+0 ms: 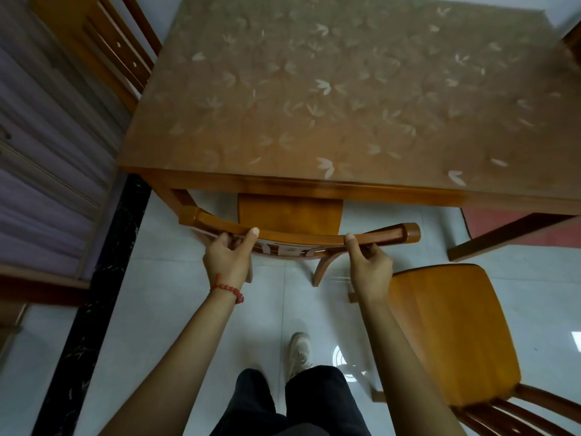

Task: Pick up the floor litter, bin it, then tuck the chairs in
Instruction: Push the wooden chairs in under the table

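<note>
A wooden chair [301,239] stands at the near edge of the table [314,187], its seat mostly under the tabletop. My left hand [228,258] grips the curved top rail of its backrest near the left end, thumb on top. My right hand [369,267] grips the same rail toward the right end, thumb on top as well. A second wooden chair [449,335] stands pulled out to my right, its seat fully visible and clear of the table. No litter shows on the pale tiled floor [176,325].
A third chair [103,48] stands at the table's left side near the far corner. A wood-framed purple panel [47,184] lines the left, beside a black floor strip [103,294]. A red mat [509,221] lies under the table's right. My shoe [298,352] is on the tiles.
</note>
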Available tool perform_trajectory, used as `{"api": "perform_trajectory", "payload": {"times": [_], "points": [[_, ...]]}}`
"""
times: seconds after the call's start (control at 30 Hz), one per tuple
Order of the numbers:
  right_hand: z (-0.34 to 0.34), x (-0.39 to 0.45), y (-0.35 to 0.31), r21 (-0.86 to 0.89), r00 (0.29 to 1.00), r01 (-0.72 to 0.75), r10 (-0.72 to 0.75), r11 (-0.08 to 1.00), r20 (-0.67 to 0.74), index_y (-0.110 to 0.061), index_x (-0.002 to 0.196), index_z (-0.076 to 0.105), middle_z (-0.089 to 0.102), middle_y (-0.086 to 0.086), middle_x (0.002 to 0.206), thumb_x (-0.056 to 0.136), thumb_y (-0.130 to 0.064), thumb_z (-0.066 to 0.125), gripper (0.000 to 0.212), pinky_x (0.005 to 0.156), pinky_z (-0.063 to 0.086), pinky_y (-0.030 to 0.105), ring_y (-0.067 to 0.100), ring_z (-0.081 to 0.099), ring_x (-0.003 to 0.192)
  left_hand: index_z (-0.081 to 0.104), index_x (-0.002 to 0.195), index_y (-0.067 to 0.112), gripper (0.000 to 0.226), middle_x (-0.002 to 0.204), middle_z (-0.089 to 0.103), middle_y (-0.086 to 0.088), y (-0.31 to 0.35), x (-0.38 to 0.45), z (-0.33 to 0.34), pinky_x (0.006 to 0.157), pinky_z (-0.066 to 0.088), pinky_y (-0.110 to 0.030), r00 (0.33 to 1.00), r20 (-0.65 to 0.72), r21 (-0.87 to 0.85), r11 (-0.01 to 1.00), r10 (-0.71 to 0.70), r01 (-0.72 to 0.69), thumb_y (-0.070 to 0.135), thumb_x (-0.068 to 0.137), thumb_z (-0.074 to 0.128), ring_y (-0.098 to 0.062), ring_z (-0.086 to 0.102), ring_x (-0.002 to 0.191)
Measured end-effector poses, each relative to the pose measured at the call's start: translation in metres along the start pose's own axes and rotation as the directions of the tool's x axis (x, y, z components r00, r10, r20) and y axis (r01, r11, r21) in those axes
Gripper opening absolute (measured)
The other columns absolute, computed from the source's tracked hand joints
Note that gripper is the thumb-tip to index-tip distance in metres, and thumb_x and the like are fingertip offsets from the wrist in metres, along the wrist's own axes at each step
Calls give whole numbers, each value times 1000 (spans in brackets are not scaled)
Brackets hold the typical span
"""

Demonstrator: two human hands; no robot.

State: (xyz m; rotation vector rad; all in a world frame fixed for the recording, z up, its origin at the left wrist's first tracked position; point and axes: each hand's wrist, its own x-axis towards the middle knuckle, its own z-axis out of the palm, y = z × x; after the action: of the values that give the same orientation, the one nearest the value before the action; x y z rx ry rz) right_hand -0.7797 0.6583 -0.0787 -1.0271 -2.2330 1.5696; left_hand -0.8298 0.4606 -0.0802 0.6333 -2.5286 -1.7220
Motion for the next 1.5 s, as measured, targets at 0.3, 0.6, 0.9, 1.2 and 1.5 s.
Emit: {"api": "perform_trajectory", "payload": {"times": [0.3, 0.6, 0.9, 1.2, 1.5], "points": [[9, 42, -11, 28, 1000, 12, -13, 1000, 18, -12, 81, 64, 62, -8, 67, 85, -32, 60, 21, 57, 42, 15, 2, 58, 62, 62, 68, 9, 31, 63, 61, 5, 14, 31, 24, 55, 39, -18, 1000, -16, -2, 1000, -21, 21, 39, 77, 68, -3, 56, 64], [28, 77, -25, -9, 1000, 21, -21, 1000, 0, -7, 85, 66, 70, 8, 85, 85, -37, 60, 31, 72, 50, 28, 17, 63, 76, 54, 54, 23, 30, 57, 56, 8, 34, 66, 37, 63, 45, -27, 1000, 0, -34, 999, -10, 10, 36, 77, 69, -8, 53, 58], [35, 103, -36, -58, 1000, 11, -12, 998, -5, -3, 81, 65, 59, -4, 65, 85, -39, 59, 37, 48, 36, 5, 1, 50, 55, 59, 64, 15, 25, 62, 58, 3, 47, 84, 52, 64, 44, -25, 1000, -8, -52, 998, -26, 25, 34, 79, 68, -15, 56, 65], [39, 109, -40, -68, 1000, -11, 11, 998, 3, -7, 78, 63, 55, -9, 61, 85, -40, 59, 34, 46, 35, 11, 1, 49, 52, 62, 70, 14, 23, 67, 61, 8, 51, 89, 56, 59, 40, -17, 1000, -14, -43, 999, -20, 19, 35, 79, 67, -3, 56, 67], [33, 103, -43, -105, 998, 2, 5, 994, 65, -6, 91, 60, 61, 0, 78, 87, -43, 53, 38, 53, 34, 13, 12, 56, 69, 62, 93, 6, 35, 96, 68, -14, 55, 84, 48, 81, 49, -40, 998, 70, 70, 998, -3, -2, 40, 85, 59, -29, 60, 91]]}}
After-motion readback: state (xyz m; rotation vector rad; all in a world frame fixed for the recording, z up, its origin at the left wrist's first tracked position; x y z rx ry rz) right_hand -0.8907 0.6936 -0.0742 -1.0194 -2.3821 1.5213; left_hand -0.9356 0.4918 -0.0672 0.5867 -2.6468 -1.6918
